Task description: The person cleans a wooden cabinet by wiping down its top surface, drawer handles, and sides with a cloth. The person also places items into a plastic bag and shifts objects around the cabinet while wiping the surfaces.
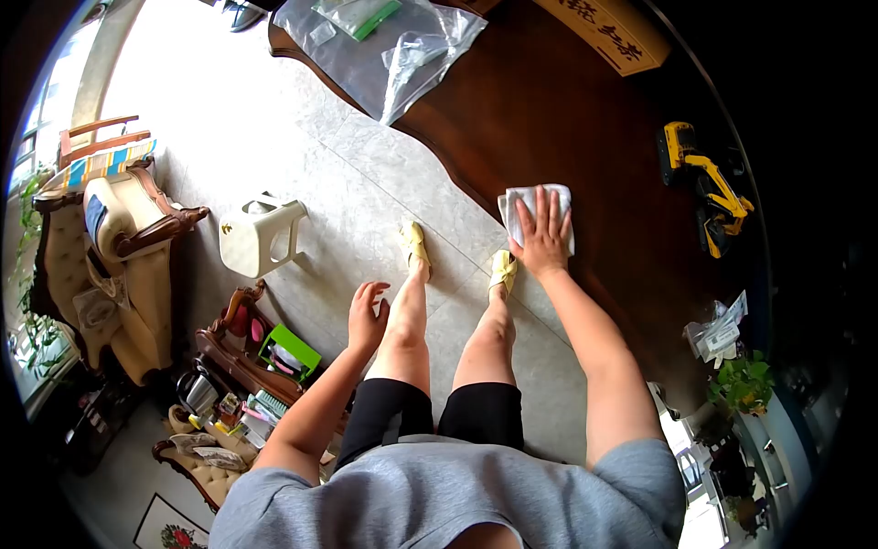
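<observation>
My right hand (543,233) lies flat on a folded white cloth (561,198), fingers spread, pressing it against the dark brown wooden table (585,119) near its curved edge. Parts of the cloth are covered by the palm. My left hand (368,316) hangs in the air above the floor, left of my knees, with its fingers loosely bent and apart. It touches nothing. A clear plastic bag (402,59) with a green-edged packet lies farther along the table, reaching over its edge.
A yellow toy excavator (709,188) and a box with dark lettering (608,32) stand along the table's far side. A white plastic stool (261,233) is on the grey tiled floor (343,197). Tufted armchairs (128,247), a green box (290,352) and a plant (743,382) are around.
</observation>
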Motion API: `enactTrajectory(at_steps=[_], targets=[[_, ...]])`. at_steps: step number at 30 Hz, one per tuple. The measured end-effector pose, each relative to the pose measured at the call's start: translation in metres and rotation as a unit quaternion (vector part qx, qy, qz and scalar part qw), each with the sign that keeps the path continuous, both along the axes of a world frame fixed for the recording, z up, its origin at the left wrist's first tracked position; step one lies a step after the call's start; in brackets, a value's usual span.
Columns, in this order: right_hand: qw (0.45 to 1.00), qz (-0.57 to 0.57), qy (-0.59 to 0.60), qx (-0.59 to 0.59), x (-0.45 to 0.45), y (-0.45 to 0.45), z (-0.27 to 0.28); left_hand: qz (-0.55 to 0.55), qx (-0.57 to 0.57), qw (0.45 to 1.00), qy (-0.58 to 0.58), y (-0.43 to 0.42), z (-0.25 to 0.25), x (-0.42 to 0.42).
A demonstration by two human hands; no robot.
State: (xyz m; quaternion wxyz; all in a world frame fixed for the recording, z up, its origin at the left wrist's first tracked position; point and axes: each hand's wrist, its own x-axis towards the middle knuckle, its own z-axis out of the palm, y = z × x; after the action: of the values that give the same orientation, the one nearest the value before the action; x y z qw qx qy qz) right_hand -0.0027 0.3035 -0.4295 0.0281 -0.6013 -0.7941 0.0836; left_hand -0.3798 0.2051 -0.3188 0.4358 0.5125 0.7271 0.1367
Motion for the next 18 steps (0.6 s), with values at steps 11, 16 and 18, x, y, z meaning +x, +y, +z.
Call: enactTrajectory(at_steps=[11,16,18], targets=[[0.999,-0.015,0.024,0.020,-0.144,0.144,-0.007,0.026,-0.051,0.994,-0.089,0.033,0.002,-0.044],[0.998,-0.032,0.043,0.033,-0.144,0.146,-0.007,0.007,0.020,0.996,-0.088,0.106,-0.019,-0.040],[0.998,-0.037,0.046,0.025,-0.144,0.146,-0.007,-0.012,0.076,0.994,-0.080,0.152,-0.030,-0.031]])
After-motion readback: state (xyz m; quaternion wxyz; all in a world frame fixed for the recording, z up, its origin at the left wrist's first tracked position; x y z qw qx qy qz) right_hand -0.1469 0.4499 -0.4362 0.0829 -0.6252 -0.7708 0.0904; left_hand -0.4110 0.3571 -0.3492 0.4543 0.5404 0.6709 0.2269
